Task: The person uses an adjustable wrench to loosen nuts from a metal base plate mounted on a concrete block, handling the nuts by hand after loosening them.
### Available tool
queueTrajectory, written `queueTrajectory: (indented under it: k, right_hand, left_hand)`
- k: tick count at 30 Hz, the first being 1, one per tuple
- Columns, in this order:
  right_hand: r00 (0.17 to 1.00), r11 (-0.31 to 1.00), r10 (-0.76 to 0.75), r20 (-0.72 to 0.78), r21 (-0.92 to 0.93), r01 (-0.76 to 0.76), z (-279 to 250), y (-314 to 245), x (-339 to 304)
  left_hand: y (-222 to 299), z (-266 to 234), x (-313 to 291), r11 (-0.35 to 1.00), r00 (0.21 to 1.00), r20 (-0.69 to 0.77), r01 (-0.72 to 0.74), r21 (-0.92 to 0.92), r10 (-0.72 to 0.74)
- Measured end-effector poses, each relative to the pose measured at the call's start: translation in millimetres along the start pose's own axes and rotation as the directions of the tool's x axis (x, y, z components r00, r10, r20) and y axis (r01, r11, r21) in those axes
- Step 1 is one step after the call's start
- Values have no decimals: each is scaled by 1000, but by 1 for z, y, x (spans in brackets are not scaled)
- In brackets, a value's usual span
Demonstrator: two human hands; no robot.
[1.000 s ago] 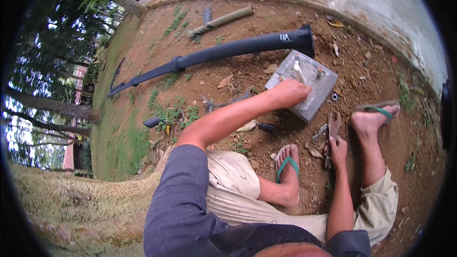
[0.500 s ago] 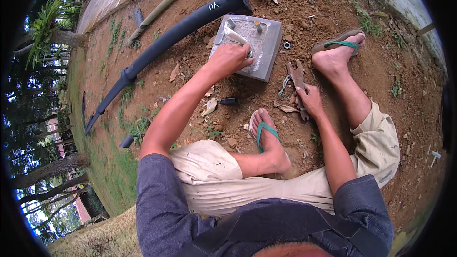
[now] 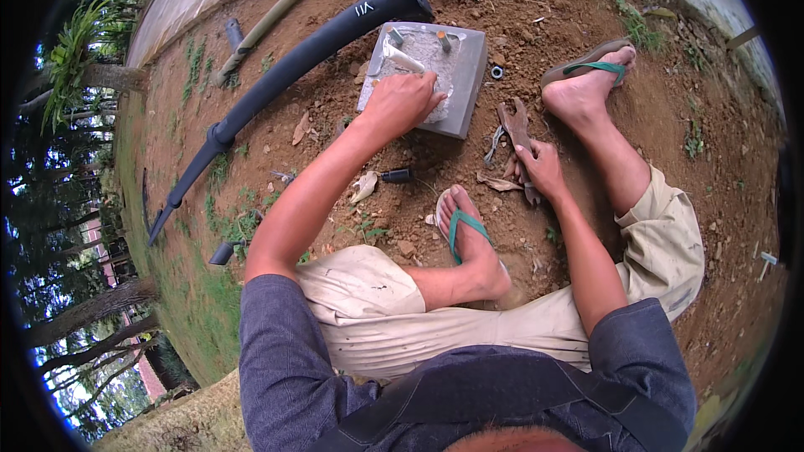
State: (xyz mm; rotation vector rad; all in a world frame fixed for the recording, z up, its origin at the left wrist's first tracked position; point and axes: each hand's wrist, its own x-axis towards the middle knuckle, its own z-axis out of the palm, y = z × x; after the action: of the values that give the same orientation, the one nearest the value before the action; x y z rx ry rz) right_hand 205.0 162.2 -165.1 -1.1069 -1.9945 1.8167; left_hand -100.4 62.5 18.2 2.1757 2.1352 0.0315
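In front of me a grey square concrete block with upright threaded bolts stands in the soil. My left hand is over its near side, fingers curled and closed; what they grip is hidden beneath them. A whitish, pipe-like piece lies on the block just beyond the fingers. Low over the ground to the right, my right hand is closed round a rusty open-ended wrench, its forked jaw pointing away from me. A loose nut lies on the soil right of the block.
A long black post with a flanged end lies left of the block. Beyond it rests a bamboo-like pole. A short black cylinder and dry leaves lie nearer. My sandalled feet flank the wrench. A concrete wall edge runs behind.
My left fingers have shifted on the block, and a metal bit glimpsed at the fingertips before is now covered. My right hand stays on the wrench. The whole view has moved slightly.
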Motion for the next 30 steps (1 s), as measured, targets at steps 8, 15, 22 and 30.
queueTrajectory:
  k: [8, 15, 22, 30]
  right_hand:
    - [1000, 997, 12, 18, -74, -11, 3, -6, 6]
    - [998, 995, 47, 41, 87, -50, 8, -10, -1]
    - [998, 999, 5, 57, 47, -8, 4, -6, -1]
    - [999, 997, 3, 51, 73, -7, 1, -6, 0]
  left_hand:
    - [-8, 16, -12, 995, 995, -17, 97, 7, -97]
    - [-15, 2, -2, 990, 988, -115, -111, -93, 100]
    - [-5, 17, -13, 999, 989, -143, -37, -27, 33]
    - [6, 24, -3, 990, 974, -179, 137, -41, -142]
